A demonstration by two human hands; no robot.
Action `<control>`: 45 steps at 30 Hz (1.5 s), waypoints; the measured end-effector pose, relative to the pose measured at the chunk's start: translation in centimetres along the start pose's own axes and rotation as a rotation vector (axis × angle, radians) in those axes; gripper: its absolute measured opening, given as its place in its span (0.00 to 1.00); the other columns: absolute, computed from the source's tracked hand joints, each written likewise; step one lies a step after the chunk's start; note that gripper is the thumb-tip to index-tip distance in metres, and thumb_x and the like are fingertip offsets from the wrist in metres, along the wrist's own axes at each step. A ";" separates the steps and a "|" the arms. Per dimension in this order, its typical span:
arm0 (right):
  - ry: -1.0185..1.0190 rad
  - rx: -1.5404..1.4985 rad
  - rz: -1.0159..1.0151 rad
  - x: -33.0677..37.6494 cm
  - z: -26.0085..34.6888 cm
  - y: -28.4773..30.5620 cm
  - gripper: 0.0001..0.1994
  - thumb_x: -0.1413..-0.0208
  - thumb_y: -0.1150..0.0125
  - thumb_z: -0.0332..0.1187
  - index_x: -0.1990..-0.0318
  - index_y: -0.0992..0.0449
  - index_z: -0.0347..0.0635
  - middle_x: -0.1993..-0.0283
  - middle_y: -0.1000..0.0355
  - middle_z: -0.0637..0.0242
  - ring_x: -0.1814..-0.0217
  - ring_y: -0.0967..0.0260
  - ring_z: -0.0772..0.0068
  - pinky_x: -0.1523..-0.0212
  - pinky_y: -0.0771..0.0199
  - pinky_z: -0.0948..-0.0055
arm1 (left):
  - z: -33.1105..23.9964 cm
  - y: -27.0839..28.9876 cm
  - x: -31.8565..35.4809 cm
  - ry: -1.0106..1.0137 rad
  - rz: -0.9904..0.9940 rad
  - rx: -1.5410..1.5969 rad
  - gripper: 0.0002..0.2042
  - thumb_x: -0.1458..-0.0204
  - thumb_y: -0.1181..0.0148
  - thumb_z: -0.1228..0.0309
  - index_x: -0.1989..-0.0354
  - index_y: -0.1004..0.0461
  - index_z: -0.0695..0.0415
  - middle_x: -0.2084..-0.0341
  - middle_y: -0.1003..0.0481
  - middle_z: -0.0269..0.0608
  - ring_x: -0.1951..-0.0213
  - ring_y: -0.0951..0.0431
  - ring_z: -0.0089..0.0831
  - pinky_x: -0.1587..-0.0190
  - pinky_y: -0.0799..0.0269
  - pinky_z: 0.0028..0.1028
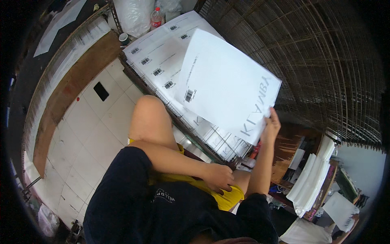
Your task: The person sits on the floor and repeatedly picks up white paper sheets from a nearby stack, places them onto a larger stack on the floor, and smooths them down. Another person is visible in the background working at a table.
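Observation:
My right hand (271,127) pinches the near right edge of a large white printed sheet (223,81), its thumb and fingers closed on the border. The sheet is raised and tilted over a layer of similar printed sheets (152,49) with small barcodes in rows. Those sheets lie on a wire-mesh rack (191,132), and the raised one hides part of them. Across my lap, my left hand (219,177) rests on yellow shorts (223,199), its fingers loosely bent and slightly apart, with nothing visible in it.
Tall stacked wire racks (317,53) rise at the right. A bottle with a red cap (157,18) and clear plastic bags (134,16) stand beyond the sheets. A black phone (101,91) lies on the tiled floor (73,138). White bundles (313,179) hang at the lower right.

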State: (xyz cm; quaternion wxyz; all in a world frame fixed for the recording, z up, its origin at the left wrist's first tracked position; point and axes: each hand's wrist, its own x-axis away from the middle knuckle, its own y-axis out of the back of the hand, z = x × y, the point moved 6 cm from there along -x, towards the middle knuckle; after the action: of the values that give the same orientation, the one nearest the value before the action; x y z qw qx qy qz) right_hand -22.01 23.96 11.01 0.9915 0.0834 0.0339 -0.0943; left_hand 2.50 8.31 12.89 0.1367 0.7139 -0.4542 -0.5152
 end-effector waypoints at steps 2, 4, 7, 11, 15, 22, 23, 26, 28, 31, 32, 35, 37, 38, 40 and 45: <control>-0.173 0.008 -0.058 2.5 -5.2 -0.9 0.26 0.53 0.54 0.12 0.42 0.33 0.31 0.43 0.33 0.57 0.45 0.34 0.70 0.45 0.34 0.75 | -0.1 0.1 0.2 -0.004 -0.074 0.024 0.14 0.51 0.44 0.56 0.64 0.24 0.53 0.69 0.28 0.38 0.63 0.26 0.35 0.63 0.33 0.35; -0.208 -0.029 -0.101 4.3 -10.2 -1.3 0.27 0.52 0.54 0.13 0.41 0.34 0.34 0.48 0.30 0.59 0.53 0.31 0.72 0.52 0.31 0.76 | 0.0 0.3 0.5 -0.017 -0.195 0.052 0.14 0.54 0.40 0.57 0.65 0.24 0.53 0.70 0.29 0.38 0.62 0.26 0.34 0.63 0.33 0.35; -0.321 -0.065 -0.127 6.6 -16.6 -1.1 0.28 0.52 0.54 0.14 0.39 0.36 0.38 0.56 0.27 0.63 0.65 0.31 0.76 0.64 0.30 0.78 | 0.6 0.3 0.5 0.036 -0.181 0.068 0.13 0.55 0.39 0.57 0.68 0.24 0.54 0.72 0.30 0.38 0.64 0.26 0.35 0.64 0.33 0.36; -0.344 -0.032 -0.150 8.5 -22.7 -0.5 0.30 0.52 0.54 0.15 0.37 0.37 0.41 0.61 0.27 0.66 0.75 0.35 0.81 0.74 0.34 0.81 | 1.6 0.2 0.7 0.071 -0.153 0.117 0.13 0.57 0.39 0.59 0.68 0.26 0.54 0.70 0.31 0.38 0.63 0.27 0.35 0.63 0.34 0.35; -0.322 0.075 -0.126 9.3 -25.3 0.1 0.30 0.53 0.55 0.16 0.37 0.39 0.39 0.48 0.31 0.59 0.71 0.32 0.79 0.72 0.31 0.79 | 2.4 -0.3 0.7 0.073 -0.070 0.093 0.17 0.61 0.39 0.60 0.62 0.29 0.53 0.64 0.32 0.39 0.60 0.29 0.35 0.59 0.35 0.33; -0.344 0.123 -0.102 10.1 -26.0 -0.4 0.31 0.53 0.54 0.17 0.37 0.39 0.39 0.38 0.38 0.61 0.67 0.31 0.78 0.70 0.30 0.79 | 3.1 -0.6 0.7 0.076 -0.115 0.077 0.19 0.63 0.38 0.60 0.61 0.29 0.52 0.63 0.32 0.39 0.59 0.29 0.37 0.58 0.34 0.35; -0.342 0.107 -0.109 10.3 -26.0 -0.5 0.31 0.53 0.54 0.17 0.36 0.39 0.39 0.39 0.37 0.61 0.67 0.32 0.78 0.70 0.30 0.79 | 3.1 -0.4 0.8 0.076 -0.157 0.100 0.16 0.61 0.37 0.60 0.64 0.29 0.53 0.66 0.32 0.40 0.61 0.28 0.37 0.60 0.34 0.37; -0.371 0.065 -0.114 10.5 -26.0 -0.8 0.31 0.52 0.55 0.16 0.36 0.40 0.40 0.40 0.36 0.61 0.67 0.32 0.78 0.69 0.30 0.79 | 3.0 0.2 0.6 0.082 -0.224 0.145 0.13 0.59 0.36 0.59 0.71 0.28 0.55 0.72 0.31 0.40 0.65 0.26 0.39 0.64 0.33 0.39; -0.433 0.044 -0.105 10.5 -26.2 -1.0 0.31 0.51 0.55 0.16 0.36 0.40 0.41 0.41 0.36 0.61 0.67 0.32 0.78 0.68 0.30 0.78 | 3.0 0.2 0.6 0.090 -0.179 0.145 0.13 0.59 0.36 0.59 0.72 0.28 0.55 0.72 0.30 0.40 0.65 0.26 0.39 0.64 0.33 0.40; -0.397 0.031 -0.127 10.5 -25.9 -1.4 0.30 0.51 0.56 0.16 0.36 0.40 0.41 0.43 0.36 0.60 0.66 0.32 0.78 0.68 0.30 0.79 | 3.1 -0.2 0.5 0.097 -0.113 0.133 0.14 0.59 0.38 0.61 0.65 0.29 0.52 0.67 0.32 0.39 0.61 0.28 0.37 0.60 0.33 0.36; -0.408 0.041 -0.118 10.5 -25.9 -1.5 0.31 0.51 0.56 0.16 0.36 0.40 0.41 0.43 0.36 0.60 0.65 0.32 0.78 0.68 0.30 0.79 | 3.1 -0.2 0.5 0.102 -0.106 0.135 0.14 0.59 0.38 0.61 0.65 0.29 0.53 0.67 0.32 0.39 0.61 0.28 0.37 0.60 0.33 0.36; -0.398 0.058 -0.115 10.4 -26.8 -1.1 0.31 0.51 0.56 0.15 0.35 0.41 0.40 0.43 0.36 0.59 0.64 0.31 0.76 0.67 0.29 0.78 | 3.2 -0.1 0.4 0.106 -0.088 0.138 0.14 0.58 0.38 0.60 0.66 0.29 0.53 0.67 0.32 0.39 0.61 0.28 0.37 0.60 0.33 0.36; -0.342 0.048 -0.129 10.4 -26.6 -1.4 0.31 0.51 0.56 0.14 0.35 0.42 0.40 0.43 0.36 0.59 0.62 0.30 0.75 0.66 0.28 0.78 | 3.2 -0.2 0.5 0.111 -0.085 0.130 0.14 0.58 0.38 0.60 0.66 0.29 0.53 0.67 0.32 0.39 0.61 0.28 0.37 0.59 0.33 0.36; -0.355 0.041 -0.120 10.5 -26.7 -1.6 0.31 0.51 0.56 0.14 0.35 0.42 0.39 0.43 0.36 0.59 0.62 0.30 0.74 0.66 0.28 0.78 | 3.2 0.0 0.5 0.105 -0.134 0.140 0.14 0.59 0.37 0.60 0.68 0.28 0.54 0.69 0.32 0.40 0.62 0.27 0.38 0.61 0.33 0.37; -0.381 0.027 -0.105 10.5 -26.9 -1.8 0.31 0.51 0.56 0.13 0.35 0.43 0.38 0.43 0.36 0.58 0.61 0.29 0.73 0.65 0.27 0.77 | 3.2 0.3 0.5 0.089 -0.234 0.161 0.15 0.59 0.35 0.58 0.73 0.28 0.56 0.72 0.30 0.41 0.65 0.26 0.40 0.64 0.33 0.39; -0.330 0.036 -0.121 10.3 -27.7 -1.7 0.31 0.52 0.56 0.14 0.35 0.43 0.36 0.45 0.34 0.58 0.62 0.29 0.74 0.65 0.27 0.78 | 3.3 0.3 0.4 0.119 -0.125 0.157 0.14 0.60 0.37 0.59 0.69 0.28 0.54 0.70 0.32 0.40 0.63 0.27 0.38 0.61 0.33 0.37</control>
State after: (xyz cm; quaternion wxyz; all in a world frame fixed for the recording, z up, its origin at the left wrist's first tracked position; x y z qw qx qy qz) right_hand -13.63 25.18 -17.33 0.9744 0.0825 -0.1260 -0.1669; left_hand -0.47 8.75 11.43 0.0746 0.7785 -0.4390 -0.4423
